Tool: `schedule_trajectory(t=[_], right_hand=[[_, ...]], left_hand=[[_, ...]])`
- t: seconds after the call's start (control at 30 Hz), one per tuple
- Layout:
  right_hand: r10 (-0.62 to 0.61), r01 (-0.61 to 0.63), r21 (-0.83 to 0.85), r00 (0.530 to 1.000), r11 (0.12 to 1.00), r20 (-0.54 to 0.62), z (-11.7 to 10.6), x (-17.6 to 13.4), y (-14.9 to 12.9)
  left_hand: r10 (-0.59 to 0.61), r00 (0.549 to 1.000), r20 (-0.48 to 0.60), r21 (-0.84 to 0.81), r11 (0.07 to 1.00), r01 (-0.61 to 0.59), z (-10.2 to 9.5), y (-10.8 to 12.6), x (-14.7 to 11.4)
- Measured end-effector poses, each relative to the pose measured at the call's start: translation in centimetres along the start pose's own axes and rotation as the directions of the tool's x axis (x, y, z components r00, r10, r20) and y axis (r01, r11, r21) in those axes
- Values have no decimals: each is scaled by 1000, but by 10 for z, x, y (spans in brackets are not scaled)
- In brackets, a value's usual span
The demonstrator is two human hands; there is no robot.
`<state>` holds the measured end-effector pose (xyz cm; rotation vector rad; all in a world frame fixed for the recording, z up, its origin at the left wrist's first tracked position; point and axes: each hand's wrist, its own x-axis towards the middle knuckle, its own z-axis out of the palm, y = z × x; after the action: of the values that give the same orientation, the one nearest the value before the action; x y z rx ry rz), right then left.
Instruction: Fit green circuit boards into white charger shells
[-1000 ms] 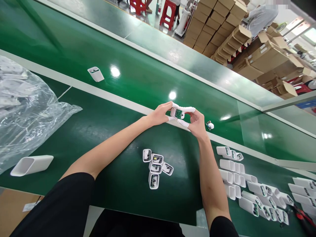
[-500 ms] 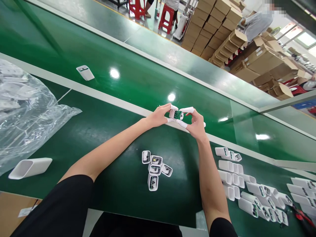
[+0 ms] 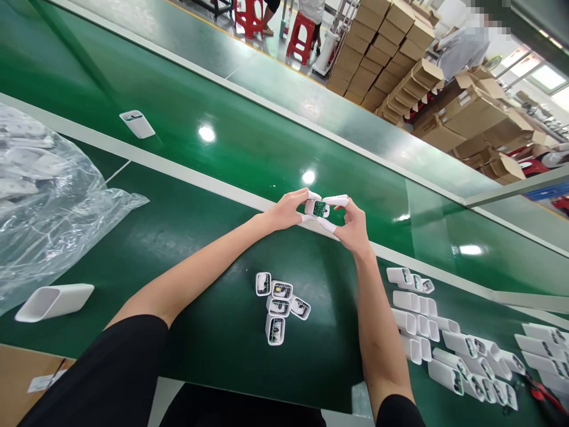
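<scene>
Between both hands is a small white plastic part with a green circuit board point(image 3: 319, 209) on it, held up over the pale strip along the bench. My left hand point(image 3: 291, 209) pinches its left end, thumb below and fingers above. My right hand point(image 3: 349, 220) grips the right end between thumb and forefinger. White covers sit on the fingertips of both hands. Nearer my body, several white housings point(image 3: 276, 329) stand in a small cluster on the green table, open ends up, with boards and wires visible inside.
A clear plastic bag point(image 3: 57, 201) of white parts lies at left, with an empty white housing point(image 3: 56, 301) below it. One housing point(image 3: 137, 124) lies on the green belt beyond. Rows of housings point(image 3: 447, 370) and red-handled pliers point(image 3: 544, 391) are at right. Cardboard boxes point(image 3: 377, 47) stand behind.
The lone housing on the belt has shifted left and slightly up in view. My hands keep nearly the same hold on the part with the circuit board.
</scene>
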<state>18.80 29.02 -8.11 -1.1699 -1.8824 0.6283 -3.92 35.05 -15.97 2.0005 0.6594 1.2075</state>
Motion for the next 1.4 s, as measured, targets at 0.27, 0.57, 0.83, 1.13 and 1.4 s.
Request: schedule_trajectory(t=[0.27, 0.57, 0.83, 1.13, 1.4], right_hand=[[11, -9, -76, 1000, 997, 25, 2, -1, 2], [-105, 114, -190, 993, 975, 54, -3, -1, -15], [-154, 150, -219, 988, 964, -4, -11, -3, -44], [128, -74, 253, 971, 965, -202, 12, 2, -6], [199, -231, -338, 972, 912, -127, 38, -11, 48]], left_hand=[[-17, 1000, 21, 52, 999, 16, 0, -1, -1], [-162, 986, -21, -169, 973, 157, 1, 21, 8], [-220, 976, -4, -168, 962, 216, -22, 79, 23], [-258, 951, 172, -284, 911, 299, -62, 117, 39], [-308, 948, 81, -527, 794, 303, -56, 126, 39]])
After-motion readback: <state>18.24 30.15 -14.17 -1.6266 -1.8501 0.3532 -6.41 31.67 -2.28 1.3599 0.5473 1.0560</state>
